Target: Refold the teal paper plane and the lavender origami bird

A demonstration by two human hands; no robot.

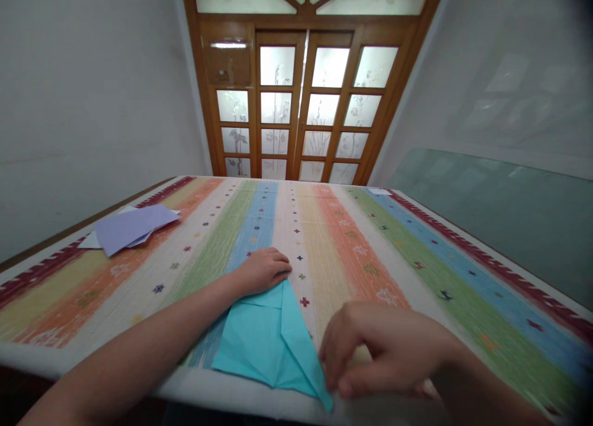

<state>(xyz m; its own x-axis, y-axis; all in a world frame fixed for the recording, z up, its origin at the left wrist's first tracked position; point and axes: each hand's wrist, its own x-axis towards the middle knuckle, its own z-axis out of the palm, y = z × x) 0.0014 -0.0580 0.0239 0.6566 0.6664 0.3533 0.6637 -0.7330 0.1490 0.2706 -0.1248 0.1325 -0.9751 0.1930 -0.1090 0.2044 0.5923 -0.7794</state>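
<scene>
Left hand: I press it flat on the turquoise folded paper's far tip.
Right hand: I pinch the near corner.
Writing: none readable.

Count at this moment: two hands in view. One left hand, resting on the far tip of the paper; one right hand, at the paper's near right corner.

One folded turquoise paper sheet, lying between the two hands.

One stack of loose lavender and white sheets, well apart to the far left of the left hand; number of sheets in it cannot be told.

One striped tablecloth under both hands.

One wooden double door, well beyond the hands.
</scene>
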